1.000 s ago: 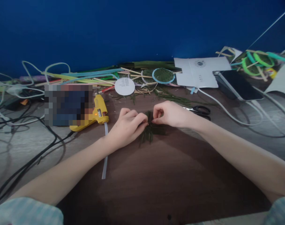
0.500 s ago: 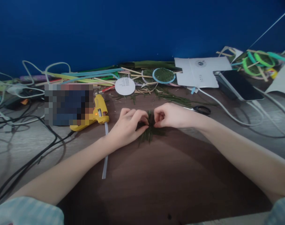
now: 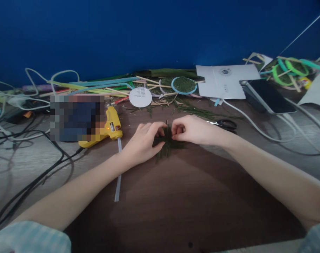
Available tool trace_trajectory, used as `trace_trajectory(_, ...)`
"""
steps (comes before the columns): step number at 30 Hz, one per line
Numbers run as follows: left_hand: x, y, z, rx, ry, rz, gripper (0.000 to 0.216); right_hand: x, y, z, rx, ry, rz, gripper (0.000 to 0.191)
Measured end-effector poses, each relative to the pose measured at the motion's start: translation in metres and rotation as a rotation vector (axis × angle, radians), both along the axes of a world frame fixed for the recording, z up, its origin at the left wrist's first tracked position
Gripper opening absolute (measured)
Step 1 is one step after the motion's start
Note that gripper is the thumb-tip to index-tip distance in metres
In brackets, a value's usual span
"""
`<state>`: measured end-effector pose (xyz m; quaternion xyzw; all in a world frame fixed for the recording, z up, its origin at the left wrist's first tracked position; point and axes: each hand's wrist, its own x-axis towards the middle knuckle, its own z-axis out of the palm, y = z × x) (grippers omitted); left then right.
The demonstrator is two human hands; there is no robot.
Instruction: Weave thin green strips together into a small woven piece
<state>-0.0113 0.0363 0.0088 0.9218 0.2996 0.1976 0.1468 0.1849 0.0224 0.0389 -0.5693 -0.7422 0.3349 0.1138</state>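
Observation:
A small bundle of dark green leaf strips [image 3: 166,144] lies on the brown table [image 3: 175,196] between my two hands. My left hand [image 3: 143,142] pinches its left side with thumb and fingers closed. From the right, my right hand [image 3: 191,129] pinches the top of the same bundle, fingers curled. The loose ends of the strips fan out toward me below the hands.
A yellow glue gun [image 3: 107,128] with a clear glue stick [image 3: 118,172] lies left of my hands. Black scissors [image 3: 225,123] sit to the right. Coloured strips, a white paper disc [image 3: 140,97], a woven green ring [image 3: 183,84], a phone [image 3: 267,95] and cables line the back.
Both hands have shifted slightly upward and closer together on the leaf bundle, which has been pulled tighter and a little farther from me.

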Motion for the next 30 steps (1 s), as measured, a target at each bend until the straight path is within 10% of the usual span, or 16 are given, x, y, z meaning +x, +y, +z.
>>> trace_trajectory(30,0.0014,0.0028,0.0011,-0.07,0.039,0.019,0.028,-0.0039,0.0003,-0.0064,0.05,-0.04,-0.075,0.008)
